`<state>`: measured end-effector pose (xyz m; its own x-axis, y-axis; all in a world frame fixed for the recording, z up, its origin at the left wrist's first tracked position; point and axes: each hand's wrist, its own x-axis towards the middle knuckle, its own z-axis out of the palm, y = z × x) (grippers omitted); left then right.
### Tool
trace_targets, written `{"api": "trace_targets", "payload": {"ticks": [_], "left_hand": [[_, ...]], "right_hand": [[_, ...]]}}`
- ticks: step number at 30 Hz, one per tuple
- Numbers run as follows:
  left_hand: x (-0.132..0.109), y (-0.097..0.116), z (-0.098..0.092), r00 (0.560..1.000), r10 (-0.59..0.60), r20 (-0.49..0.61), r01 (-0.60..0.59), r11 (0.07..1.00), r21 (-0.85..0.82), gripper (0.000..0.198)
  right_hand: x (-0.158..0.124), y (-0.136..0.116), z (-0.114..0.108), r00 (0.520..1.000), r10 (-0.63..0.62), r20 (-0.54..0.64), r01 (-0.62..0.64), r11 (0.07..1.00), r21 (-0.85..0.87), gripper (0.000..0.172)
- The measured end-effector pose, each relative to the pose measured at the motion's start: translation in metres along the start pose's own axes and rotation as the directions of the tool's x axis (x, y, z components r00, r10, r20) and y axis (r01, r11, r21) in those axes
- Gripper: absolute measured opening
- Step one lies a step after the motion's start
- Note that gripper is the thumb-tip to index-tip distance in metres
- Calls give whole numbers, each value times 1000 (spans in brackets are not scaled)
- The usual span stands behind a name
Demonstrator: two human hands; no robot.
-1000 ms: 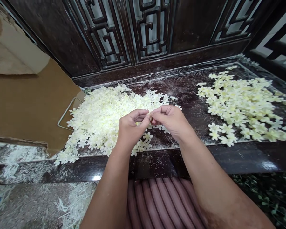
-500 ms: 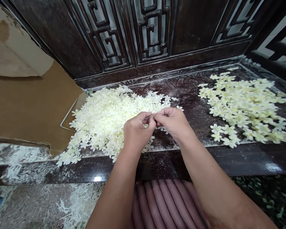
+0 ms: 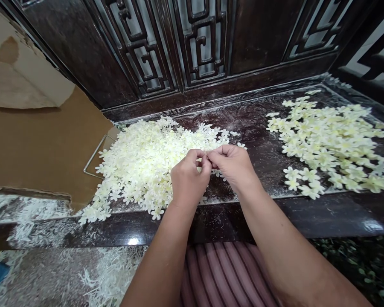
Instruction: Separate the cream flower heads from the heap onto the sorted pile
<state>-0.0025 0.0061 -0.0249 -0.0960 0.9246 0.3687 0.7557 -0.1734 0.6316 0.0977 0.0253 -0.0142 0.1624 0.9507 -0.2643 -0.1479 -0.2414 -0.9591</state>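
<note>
My left hand (image 3: pixel 190 175) is closed in a pinch at the right edge of a large heap of pale yellow-white flowers (image 3: pixel 141 157). Its fingertips meet those of my right hand (image 3: pixel 233 164), also pinched, above the dark wooden bench (image 3: pixel 256 128). Whatever sits between the fingertips is too small to make out. A second, looser pile of similar flowers (image 3: pixel 333 145) lies to the right, apart from both hands.
Brown cardboard (image 3: pixel 41 149) stands at the left with a thin metal wire handle (image 3: pixel 93 157) beside it. Carved wooden panels (image 3: pixel 208 38) rise behind the bench. White shreds (image 3: pixel 112 273) litter the floor below, and dark green leaves (image 3: pixel 358 264) lie lower right.
My left hand has shifted slightly right and its wrist is turned a little more upright. The right hand is nearly unmoved. The fingertips still meet.
</note>
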Motion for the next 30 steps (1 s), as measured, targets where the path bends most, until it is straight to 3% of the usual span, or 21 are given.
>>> {"api": "trace_targets", "payload": {"ticks": [6, 10, 13, 19, 26, 30], "left_hand": [[3, -6, -3, 992, -86, 92, 105, 967, -231, 4], [6, -8, -6, 971, -150, 185, 222, 853, -472, 2], [7, -7, -8, 958, -191, 212, 278, 789, -548, 1], [10, -9, -11, 955, -215, 205, 295, 763, -575, 3], [22, -28, -25, 952, -301, 49, 263, 729, -632, 5], [22, -27, -24, 953, -297, 65, 267, 716, -645, 5]], "right_hand": [[1, 1, -1, 1000, -19, 23, 18, 999, 26, 11], [3, 2, -4, 998, -12, 62, 6, 995, 101, 12], [3, 3, -5, 997, -16, 76, 6, 993, 119, 14], [3, 2, -6, 994, -25, 110, 14, 994, 104, 14], [2, -6, -11, 995, 24, 94, -33, 995, 96, 24], [1, -6, -10, 993, 21, 113, -23, 1000, 15, 22]]}}
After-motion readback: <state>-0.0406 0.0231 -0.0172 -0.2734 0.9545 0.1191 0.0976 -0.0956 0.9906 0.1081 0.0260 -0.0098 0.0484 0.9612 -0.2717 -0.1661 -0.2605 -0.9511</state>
